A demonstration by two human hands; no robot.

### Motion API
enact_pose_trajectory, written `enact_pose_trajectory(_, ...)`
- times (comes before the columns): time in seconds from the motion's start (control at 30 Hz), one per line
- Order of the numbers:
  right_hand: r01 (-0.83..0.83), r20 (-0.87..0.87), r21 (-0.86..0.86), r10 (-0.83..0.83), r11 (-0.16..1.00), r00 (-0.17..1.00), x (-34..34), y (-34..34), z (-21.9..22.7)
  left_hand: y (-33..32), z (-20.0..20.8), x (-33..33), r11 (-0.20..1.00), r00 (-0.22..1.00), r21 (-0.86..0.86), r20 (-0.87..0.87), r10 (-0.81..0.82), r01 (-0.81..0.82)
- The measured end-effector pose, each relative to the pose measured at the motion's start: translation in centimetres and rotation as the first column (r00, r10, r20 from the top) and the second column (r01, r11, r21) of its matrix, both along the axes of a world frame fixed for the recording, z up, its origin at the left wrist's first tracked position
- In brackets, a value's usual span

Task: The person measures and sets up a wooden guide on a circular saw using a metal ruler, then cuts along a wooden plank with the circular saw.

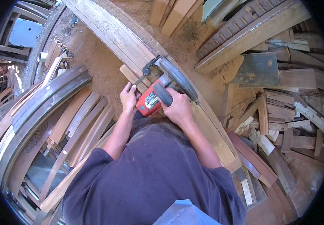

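A red circular saw [149, 104] with a grey blade guard [177, 78] rests on a long wooden plank [122, 47]. My right hand [178, 108] is wrapped around the saw's dark rear handle. To the left of the motor, my left hand [128, 96] pinches the end of a dark metal bar [140, 80] that runs out from the saw's front. A short wooden strip [127, 72] lies beside that bar, along the plank's left edge. The underside of the saw and the blade are hidden.
Curved wooden pieces [44, 99] are stacked on the left. A thick beam [253, 35] stands at the upper right, near a dark flat panel [260, 69]. Wood offcuts [283, 112] pile up on the right. Sawdust [98, 56] covers the ground.
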State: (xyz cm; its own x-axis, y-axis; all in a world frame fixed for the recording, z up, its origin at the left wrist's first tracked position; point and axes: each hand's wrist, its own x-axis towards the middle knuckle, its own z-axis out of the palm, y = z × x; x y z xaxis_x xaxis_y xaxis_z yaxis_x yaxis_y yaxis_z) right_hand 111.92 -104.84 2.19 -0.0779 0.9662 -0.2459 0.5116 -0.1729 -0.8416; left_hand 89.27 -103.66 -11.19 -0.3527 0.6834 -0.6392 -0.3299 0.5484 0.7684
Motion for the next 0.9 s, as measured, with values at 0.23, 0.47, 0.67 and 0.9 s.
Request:
enact_pose_trajectory(0.23, -0.009, -0.011, -0.013, 0.009, 1.000, 1.000, -0.8, 1.1, -0.2, 1.0, -0.2, -0.8, 1.000, 0.999, 0.004, -0.016, 0.028, -0.028)
enact_pose_trajectory(0.47, -0.024, 0.033, -0.010, 0.025, 1.000, 0.999, -1.9, 2.1, -0.2, 1.8, -0.3, -2.1, 1.000, 0.999, 0.003, 0.036, 0.019, -0.019)
enact_pose_trajectory(0.67, -0.002, -0.001, -0.010, 0.002, 1.000, 1.000, -2.8, 2.9, -0.1, 3.1, 0.9, -2.2, 0.998, 0.998, -0.003, 0.037, 0.055, -0.055)
enact_pose_trajectory(0.9, 0.001, 0.005, -0.010, -0.001, 1.000, 1.000, -3.5, 3.9, -0.7, 3.9, -0.7, -3.1, 0.998, 0.999, 0.025, 0.004, 0.051, -0.052)
